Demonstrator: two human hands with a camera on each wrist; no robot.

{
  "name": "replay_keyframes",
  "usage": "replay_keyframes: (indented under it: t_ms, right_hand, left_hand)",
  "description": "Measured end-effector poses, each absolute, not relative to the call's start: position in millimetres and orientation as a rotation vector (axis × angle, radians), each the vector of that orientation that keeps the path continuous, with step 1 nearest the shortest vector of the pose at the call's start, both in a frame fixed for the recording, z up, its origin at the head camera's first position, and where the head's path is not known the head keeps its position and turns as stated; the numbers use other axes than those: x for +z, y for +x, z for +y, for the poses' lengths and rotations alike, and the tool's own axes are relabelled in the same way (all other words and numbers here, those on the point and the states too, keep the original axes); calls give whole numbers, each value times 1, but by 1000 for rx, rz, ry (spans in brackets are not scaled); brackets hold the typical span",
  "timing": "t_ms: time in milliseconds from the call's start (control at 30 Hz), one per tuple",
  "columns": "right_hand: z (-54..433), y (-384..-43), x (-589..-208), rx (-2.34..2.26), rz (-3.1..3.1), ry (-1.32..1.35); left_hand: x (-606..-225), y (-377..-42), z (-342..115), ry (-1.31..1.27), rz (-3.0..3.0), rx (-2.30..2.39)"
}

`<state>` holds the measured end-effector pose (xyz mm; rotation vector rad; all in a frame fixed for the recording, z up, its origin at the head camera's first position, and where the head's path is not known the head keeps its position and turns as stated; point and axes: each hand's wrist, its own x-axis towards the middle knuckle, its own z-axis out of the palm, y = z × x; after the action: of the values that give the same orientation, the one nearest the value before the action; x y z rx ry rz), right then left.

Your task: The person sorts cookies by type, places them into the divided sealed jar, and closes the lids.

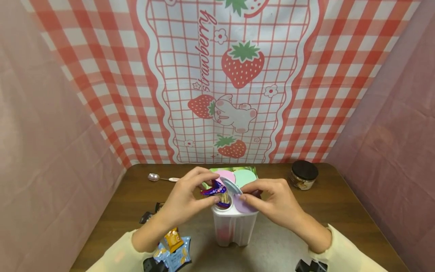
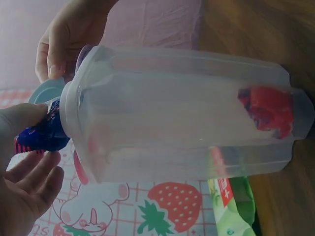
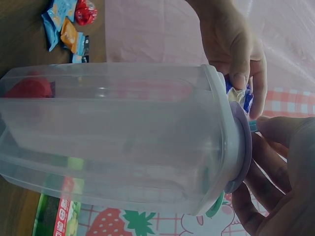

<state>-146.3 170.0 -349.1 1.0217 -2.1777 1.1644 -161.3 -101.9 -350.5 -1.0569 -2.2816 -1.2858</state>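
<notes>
A tall translucent container with a white top and round pastel lids stands on the table. My left hand pinches a blue-and-purple wrapped snack between thumb and fingers, partly in the front-left round opening. With thumb and fingers, my right hand holds up the light blue lid beside that opening. The purple lid lies under the right fingers, with pink and mint lids behind. Inside, a red packet rests at the bottom in the left wrist view.
Several small snack packets lie on the table left of the container. A spoon is at the back left, a black-lidded jar at the back right. Behind the container stands a green bag. Checked cloth hangs at the back.
</notes>
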Motion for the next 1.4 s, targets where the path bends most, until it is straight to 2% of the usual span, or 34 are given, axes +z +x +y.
replay_keyframes:
  t_ms: [667,1100,1400]
  right_hand:
    - [170,-146,-350,1175,-2219,1000]
    - [170,-145,-350,1150,-2230,958]
    - [170,-145,-351,1148,-2232,942]
  left_hand:
    - [-357,-160,-92,-1273,-2135,-1127]
    - [-352,-159,-94,-1299,-2203,-1078]
    - [-341,-160,-100,-1234,-2396,-1230]
